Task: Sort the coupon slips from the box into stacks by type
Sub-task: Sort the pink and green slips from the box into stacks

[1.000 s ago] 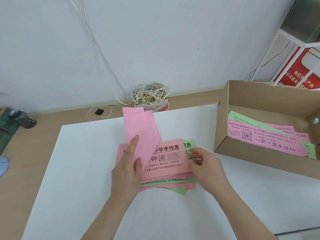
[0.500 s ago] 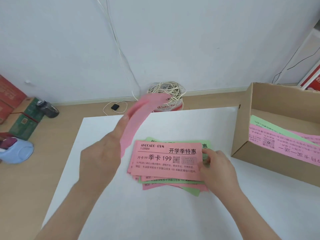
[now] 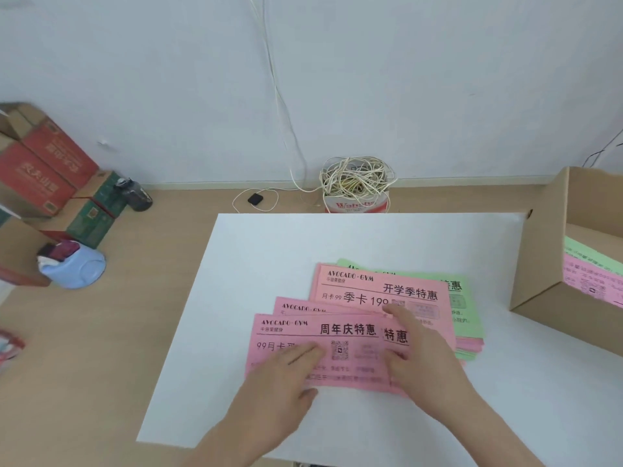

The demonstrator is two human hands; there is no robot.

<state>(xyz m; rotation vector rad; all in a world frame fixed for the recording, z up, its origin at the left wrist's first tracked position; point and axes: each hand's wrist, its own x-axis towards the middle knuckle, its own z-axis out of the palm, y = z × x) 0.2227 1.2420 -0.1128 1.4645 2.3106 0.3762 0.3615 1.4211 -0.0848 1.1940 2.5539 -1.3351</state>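
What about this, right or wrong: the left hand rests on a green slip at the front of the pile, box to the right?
Wrong on colour: the head view shows the slip under the left hand is pink, not green. It lies at the front of the pile, box to the right.

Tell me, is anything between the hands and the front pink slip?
Nothing visible. The left hand rests flat on the front pink slip, and the right hand touches its right end.

A tub (image 3: 354, 206) of tangled cord (image 3: 357, 178) sits by the wall (image 3: 438, 79), with red cartons (image 3: 43, 166) and a dark bottle (image 3: 135, 197) at left.
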